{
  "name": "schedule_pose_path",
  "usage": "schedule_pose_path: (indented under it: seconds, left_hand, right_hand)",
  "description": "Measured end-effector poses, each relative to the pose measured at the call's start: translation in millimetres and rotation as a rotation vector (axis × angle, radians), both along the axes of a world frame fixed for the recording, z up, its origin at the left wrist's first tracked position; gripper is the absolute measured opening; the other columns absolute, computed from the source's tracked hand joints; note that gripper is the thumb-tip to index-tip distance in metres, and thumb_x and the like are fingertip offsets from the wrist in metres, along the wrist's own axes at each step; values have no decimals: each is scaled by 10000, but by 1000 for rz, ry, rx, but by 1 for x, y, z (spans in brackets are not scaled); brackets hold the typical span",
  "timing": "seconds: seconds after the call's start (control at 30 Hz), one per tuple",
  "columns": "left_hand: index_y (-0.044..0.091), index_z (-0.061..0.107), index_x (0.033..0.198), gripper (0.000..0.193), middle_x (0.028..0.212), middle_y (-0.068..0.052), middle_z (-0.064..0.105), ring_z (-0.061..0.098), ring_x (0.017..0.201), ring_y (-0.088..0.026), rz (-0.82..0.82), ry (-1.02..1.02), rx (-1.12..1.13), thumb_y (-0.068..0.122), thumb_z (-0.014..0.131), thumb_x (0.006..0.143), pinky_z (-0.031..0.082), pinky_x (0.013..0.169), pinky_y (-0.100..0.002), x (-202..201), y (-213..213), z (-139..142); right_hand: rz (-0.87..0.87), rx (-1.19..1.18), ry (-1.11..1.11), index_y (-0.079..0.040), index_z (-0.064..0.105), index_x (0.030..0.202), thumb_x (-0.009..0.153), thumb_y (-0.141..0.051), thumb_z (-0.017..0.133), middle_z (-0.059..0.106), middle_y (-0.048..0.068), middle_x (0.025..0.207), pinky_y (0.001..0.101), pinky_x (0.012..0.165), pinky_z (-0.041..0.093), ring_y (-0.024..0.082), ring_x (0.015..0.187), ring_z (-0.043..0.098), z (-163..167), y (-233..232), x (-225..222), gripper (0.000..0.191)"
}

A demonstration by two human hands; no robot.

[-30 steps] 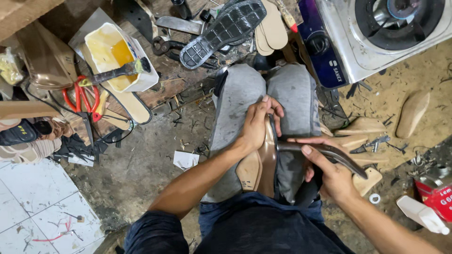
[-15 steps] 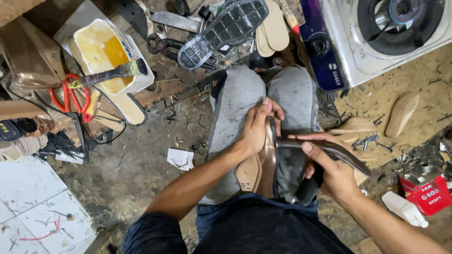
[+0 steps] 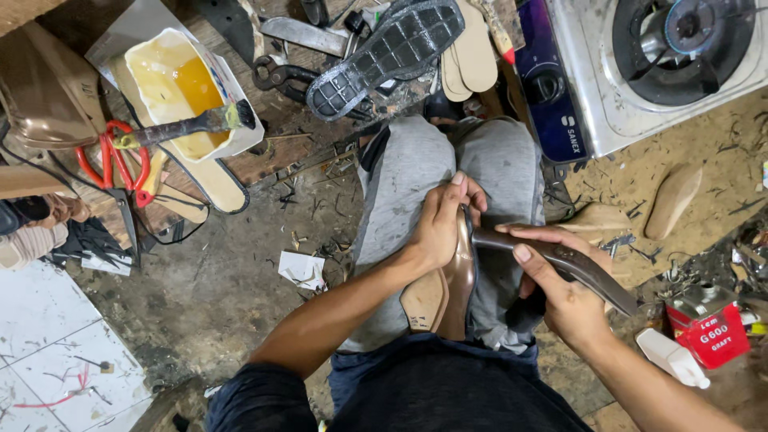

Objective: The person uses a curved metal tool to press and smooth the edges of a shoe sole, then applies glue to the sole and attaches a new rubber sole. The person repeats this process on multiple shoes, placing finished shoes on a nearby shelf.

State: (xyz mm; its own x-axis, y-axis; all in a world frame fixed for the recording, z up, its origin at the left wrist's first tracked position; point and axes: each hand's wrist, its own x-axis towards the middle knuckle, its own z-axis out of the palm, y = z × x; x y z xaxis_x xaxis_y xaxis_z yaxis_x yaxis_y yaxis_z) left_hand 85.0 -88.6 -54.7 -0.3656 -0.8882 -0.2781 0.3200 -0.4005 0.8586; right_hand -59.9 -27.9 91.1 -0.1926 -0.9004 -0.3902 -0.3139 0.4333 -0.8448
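Head view, left hand (image 3: 442, 226) gripping brown shoe (image 3: 458, 276) on lap, right hand (image 3: 560, 292) holding dark tool (image 3: 560, 260) against it

Left hand (image 3: 442, 224) clamped over a glossy brown leather shoe (image 3: 458, 280) propped on grey-trousered knees (image 3: 448, 168). Right hand (image 3: 564, 296) gripping a dark curved metal tool (image 3: 560, 260), tip against the shoe.

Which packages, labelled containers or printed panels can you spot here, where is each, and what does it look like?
Red tin: floor at right, boxy, red with white print.
White bottle: lying beside the tin, plain plastic.
Stove panel: top right, dark blue strip with a knob and pale lettering.
Glue tub: top left, white carton holding yellow liquid, brush across it.
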Motion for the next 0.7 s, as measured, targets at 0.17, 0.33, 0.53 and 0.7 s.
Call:
schedule_pose_path:
  seconds: [0.17, 0.33, 0.53, 0.7]
  left_hand:
    - [21, 624, 859, 658, 734, -64, 600, 556, 667, -142, 27, -3, -87, 496, 262, 1137, 455, 648, -280, 1, 1, 1]
    - [22, 606, 854, 621, 732, -48, 585, 570, 618, -144, 9, 59, -22, 464, 261, 1119, 509, 568, -292, 3, 1, 6]
    - [-2, 595, 870, 594, 729, -76, 576, 558, 596, -156, 9, 50, -6, 413, 273, 1145, 488, 558, -306, -1, 10, -2]
    - [14, 577, 957, 523, 758, -85, 588, 586, 558, -173, 13, 111, 22, 391, 262, 1135, 517, 508, -314, -4, 20, -16]
  right_hand:
    - [101, 29, 157, -24, 760, 1119, 894, -155, 736, 790, 97, 949, 239, 495, 520, 108, 526, 639, 6, -12, -1, 262]
    - [345, -118, 271, -64, 763, 1132, 883, -136, 761, 799, 73, 930, 238, 578, 552, 96, 617, 688, 15, -35, -5, 260]
    - [793, -112, 273, -78, 772, 1050, 768, -122, 783, 797, 58, 825, 237, 456, 543, 100, 519, 706, 19, -84, -12, 285]
    - [1132, -30, 260, -115, 776, 1026, 764, -129, 767, 797, 43, 713, 272, 440, 503, 103, 449, 714, 10, -118, -14, 262]
